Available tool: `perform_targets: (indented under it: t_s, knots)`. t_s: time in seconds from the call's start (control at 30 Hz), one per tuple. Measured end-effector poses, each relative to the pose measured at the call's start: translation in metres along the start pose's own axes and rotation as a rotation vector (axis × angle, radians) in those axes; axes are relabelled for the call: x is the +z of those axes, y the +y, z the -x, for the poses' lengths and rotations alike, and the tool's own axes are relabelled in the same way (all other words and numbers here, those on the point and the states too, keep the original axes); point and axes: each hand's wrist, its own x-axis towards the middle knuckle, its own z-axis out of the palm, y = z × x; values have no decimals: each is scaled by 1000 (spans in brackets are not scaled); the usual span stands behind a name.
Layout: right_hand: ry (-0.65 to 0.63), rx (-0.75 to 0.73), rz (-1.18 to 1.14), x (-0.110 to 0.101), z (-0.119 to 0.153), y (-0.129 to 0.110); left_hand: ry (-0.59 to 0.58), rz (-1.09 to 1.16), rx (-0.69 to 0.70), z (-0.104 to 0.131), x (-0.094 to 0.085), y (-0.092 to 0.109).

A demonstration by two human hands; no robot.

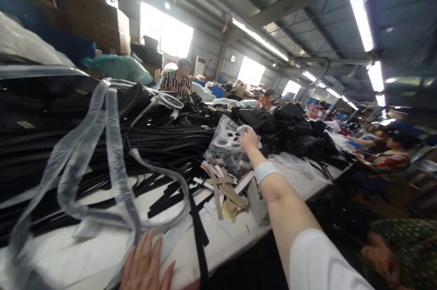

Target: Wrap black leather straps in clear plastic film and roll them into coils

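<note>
My right hand (249, 139) reaches out over the table to a clear plastic bag (223, 142) with several pale round pieces in it. Its fingers are bent onto the bag's upper right part, and the fingertips are partly hidden. At the bottom of the view, my left hand (145, 262) lies open on the white table top (184, 253), fingers spread. Beside its fingertips runs a long strap in clear plastic wrap (116, 158), which loops across the left side. Loose tan and white strips (223, 187) lie in a heap just below the bag.
Black straps (167, 137) are piled along the left and middle of the table. Black bags (287, 121) stand heaped behind the plastic bag. One black strap (200, 244) hangs over the front edge. Co-workers sit across the table (177, 80) and at the right (392, 153).
</note>
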Motion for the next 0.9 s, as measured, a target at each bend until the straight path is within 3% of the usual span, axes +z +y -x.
perform_targets:
  t_s: [0.13, 0.27, 0.33, 0.43, 0.53, 0.6, 0.7, 0.8, 0.9]
  knots:
    - [-171, -55, -27, 24, 10, 1, -107, -91, 47, 0, -10, -2]
    - [-98, -139, -83, 27, 52, -26, -186, -132, 39, 0, -15, 3]
    - [-131, -317, -222, 26, 94, -52, -207, -127, 39, -2, -19, 7]
    - [-341, -668, -517, 25, 176, -100, -204, -85, 37, -7, -25, 10]
    - [-447, -719, -715, 23, 253, -140, -187, 13, 55, -8, -39, 10]
    - [-495, -572, -833, 24, 291, -157, -174, 66, 45, -4, -57, 7]
    - [-698, -155, -1030, 29, 328, -174, -157, 91, -66, 10, -89, 3]
    - [-966, 318, -1282, 34, 347, -187, -168, 110, -177, 23, -115, -1]
    - [-1062, 583, -1550, 35, 351, -201, -169, 107, -210, 28, -128, -2]
